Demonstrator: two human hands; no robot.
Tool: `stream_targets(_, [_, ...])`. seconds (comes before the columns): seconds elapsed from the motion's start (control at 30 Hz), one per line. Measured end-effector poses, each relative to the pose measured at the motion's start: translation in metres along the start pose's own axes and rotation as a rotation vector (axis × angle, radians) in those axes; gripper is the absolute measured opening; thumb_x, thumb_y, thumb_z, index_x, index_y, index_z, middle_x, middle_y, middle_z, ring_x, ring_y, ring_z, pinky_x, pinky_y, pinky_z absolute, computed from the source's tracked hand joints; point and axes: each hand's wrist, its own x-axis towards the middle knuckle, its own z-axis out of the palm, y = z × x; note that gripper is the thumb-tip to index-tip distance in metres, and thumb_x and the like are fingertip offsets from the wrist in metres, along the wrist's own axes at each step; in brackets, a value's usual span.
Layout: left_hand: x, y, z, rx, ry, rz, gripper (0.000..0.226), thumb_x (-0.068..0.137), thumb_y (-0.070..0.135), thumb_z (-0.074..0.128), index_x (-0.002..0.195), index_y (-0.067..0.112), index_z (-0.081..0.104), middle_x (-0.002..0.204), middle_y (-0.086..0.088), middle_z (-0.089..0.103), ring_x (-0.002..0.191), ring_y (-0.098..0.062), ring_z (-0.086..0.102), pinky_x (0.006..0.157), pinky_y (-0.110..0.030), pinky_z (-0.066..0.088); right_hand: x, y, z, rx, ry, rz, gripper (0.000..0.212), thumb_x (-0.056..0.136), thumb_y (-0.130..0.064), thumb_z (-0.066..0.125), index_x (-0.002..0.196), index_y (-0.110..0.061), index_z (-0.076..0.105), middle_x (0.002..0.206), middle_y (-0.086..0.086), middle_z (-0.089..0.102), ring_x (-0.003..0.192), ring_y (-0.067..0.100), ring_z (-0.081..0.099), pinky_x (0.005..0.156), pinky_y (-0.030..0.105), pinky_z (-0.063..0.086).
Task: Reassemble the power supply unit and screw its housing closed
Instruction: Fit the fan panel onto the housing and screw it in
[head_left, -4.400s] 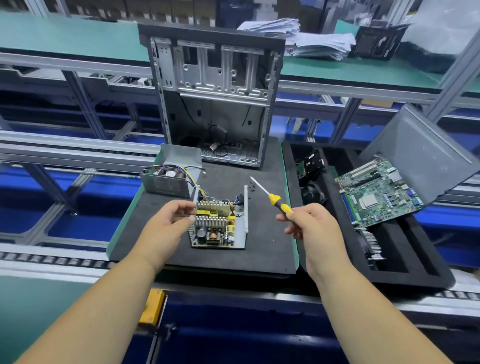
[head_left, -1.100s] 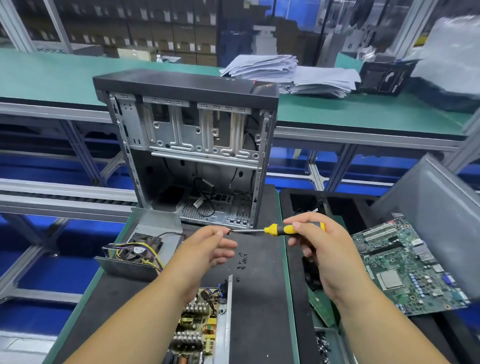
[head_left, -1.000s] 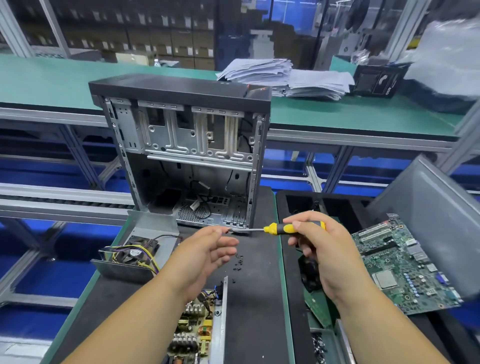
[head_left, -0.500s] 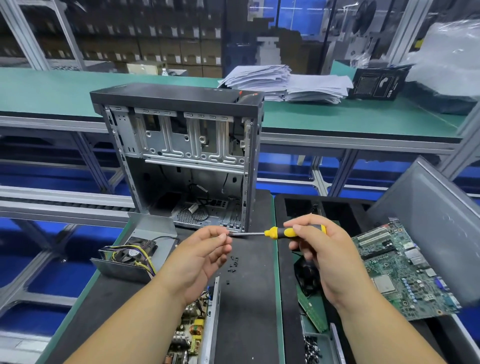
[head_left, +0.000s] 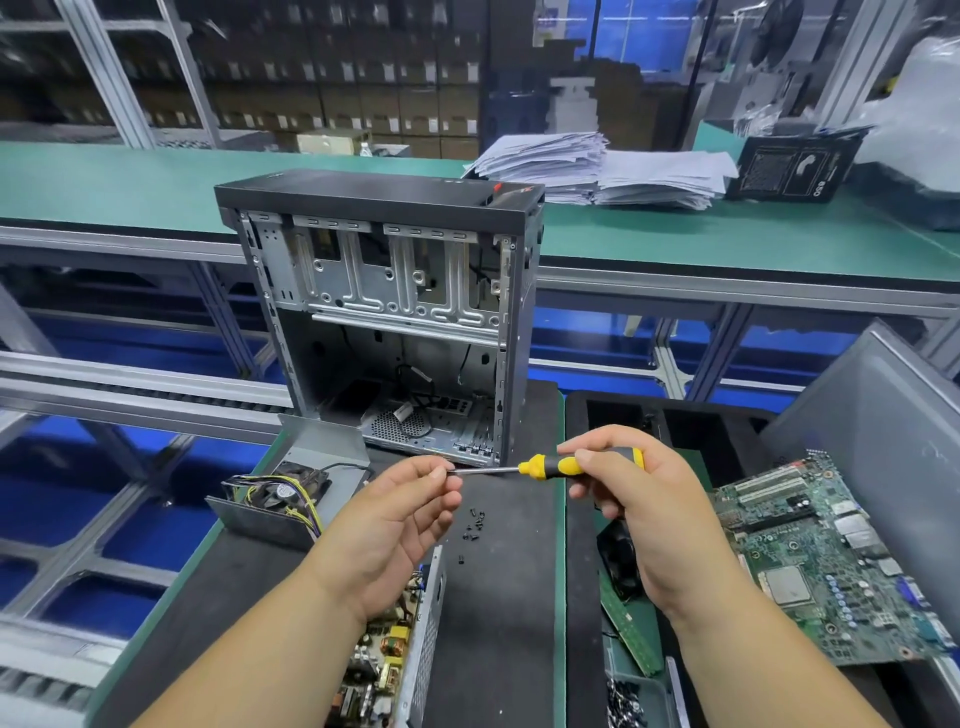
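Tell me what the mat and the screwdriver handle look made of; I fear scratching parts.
The mat looks like soft black foam: matte, no glare. The screwdriver handle seems moulded yellow plastic with a darker grip section, possibly rubber; its shaft is shiny metal.

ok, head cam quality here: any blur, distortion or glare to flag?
Head view: wide-angle bowing, the bench rails curve toward the edges. Centre is sharp: the screwdriver, left hand, right hand and loose screws read cleanly. Far shelves look soft and blocky. Lighting is even, shadows soft; mild sheen on the grey panel, nothing blown out.
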Motion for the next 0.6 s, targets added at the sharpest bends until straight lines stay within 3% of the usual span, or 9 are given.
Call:
stream_targets(0.17, [-0.006, -0.005, 0.002, 0.207, 0.043, 0.102, 0.005, 0.088, 0.008, 0.063, 0.093, 0.008, 0.065, 0.080, -0.004, 0.070, 0.070, -0.010, 0.066, 0.063, -0.017, 0.054, -0.001, 0.004, -0.002, -0.004, -0.023, 0.015, 0.017, 0.088, -0.008, 0.063, 0.081, -0.019, 0.074, 0.070, -0.001, 0.071, 0.059, 0.007, 0.058, 0.048, 0.012, 0.039])
stream_targets(0.3, [-0.012, -0.007, -0.002, 0.428, 0.091, 0.237, 0.008, 0.092, -0.001, 0.060, 0.094, 0.003, 0.066, 0.082, -0.012, 0.073, 0.077, -0.016, 0.071, 0.069, -0.019, 0.055, 0.002, 0.019, -0.001, 0.027, -0.001, 0.098, 0.012, 0.091, -0.008, 0.061, 0.085, -0.014, 0.069, 0.068, 0.002, 0.070, 0.056, 0.010, 0.056, 0.052, 0.018, 0.042])
stream_targets(0.47, [-0.021, -0.007, -0.013, 0.597, 0.112, 0.298, 0.011, 0.091, -0.003, 0.060, 0.095, 0.004, 0.068, 0.085, -0.012, 0.075, 0.083, -0.021, 0.073, 0.074, -0.021, 0.054, 0.002, 0.035, 0.009, 0.113, -0.053, 0.132, 0.020, 0.087, -0.012, 0.063, 0.072, -0.024, 0.070, 0.067, 0.006, 0.067, 0.059, 0.012, 0.056, 0.054, 0.017, 0.046])
stream_targets(0.53, [-0.026, -0.006, -0.017, 0.626, 0.094, 0.286, 0.016, 0.091, 0.001, 0.062, 0.104, 0.009, 0.067, 0.094, -0.007, 0.076, 0.091, -0.019, 0.072, 0.079, -0.020, 0.053, 0.003, 0.037, 0.016, 0.142, -0.092, 0.149, 0.009, 0.077, -0.021, 0.064, 0.072, -0.023, 0.071, 0.068, 0.008, 0.066, 0.059, 0.013, 0.055, 0.054, 0.017, 0.046])
stream_targets(0.6, [-0.030, -0.005, -0.025, 0.670, 0.065, 0.292, 0.029, 0.095, 0.013, 0.061, 0.121, 0.025, 0.061, 0.112, 0.006, 0.073, 0.104, -0.006, 0.067, 0.083, -0.013, 0.050, 0.004, 0.041, 0.022, 0.158, -0.106, 0.158, 0.007, 0.074, -0.023, 0.064, 0.072, -0.022, 0.071, 0.067, 0.010, 0.066, 0.059, 0.013, 0.055, 0.054, 0.017, 0.045])
